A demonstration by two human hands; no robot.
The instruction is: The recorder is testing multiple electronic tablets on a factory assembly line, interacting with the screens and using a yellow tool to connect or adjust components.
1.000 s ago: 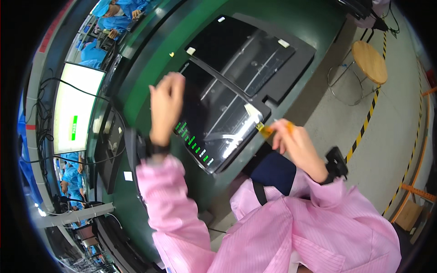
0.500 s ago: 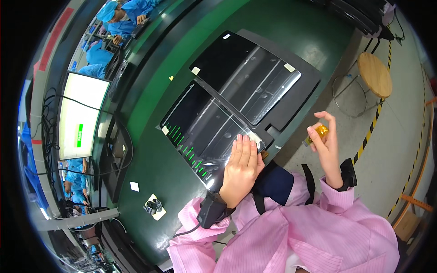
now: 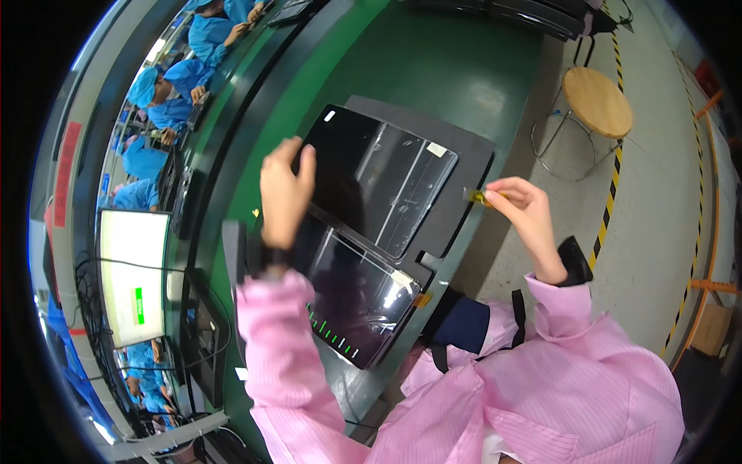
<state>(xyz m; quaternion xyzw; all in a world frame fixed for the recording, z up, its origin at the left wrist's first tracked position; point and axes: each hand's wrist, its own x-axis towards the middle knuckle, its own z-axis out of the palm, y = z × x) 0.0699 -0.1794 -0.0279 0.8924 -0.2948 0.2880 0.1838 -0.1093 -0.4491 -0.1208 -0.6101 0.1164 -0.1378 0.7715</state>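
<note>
Two dark glossy panels lie side by side on a dark grey board. The far panel carries pale stickers near its corners. The near panel shows a row of green marks along its left edge and a pale sticker at its right corner. My left hand is raised over the left side of the far panel, thumb and fingers apart, slightly blurred, with nothing visible in it. Right of the board, my right hand pinches a piece of amber tape between thumb and fingers.
The panels rest on a green bench. On the left stands a lit monitor with cables. A round wooden stool is on the floor at right, beside yellow-black floor tape. Co-workers in blue sit across the bench.
My left hand has left the near panel's right corner and moved up and left. My right hand has moved up and left with the amber tape. The view has shifted too.
</note>
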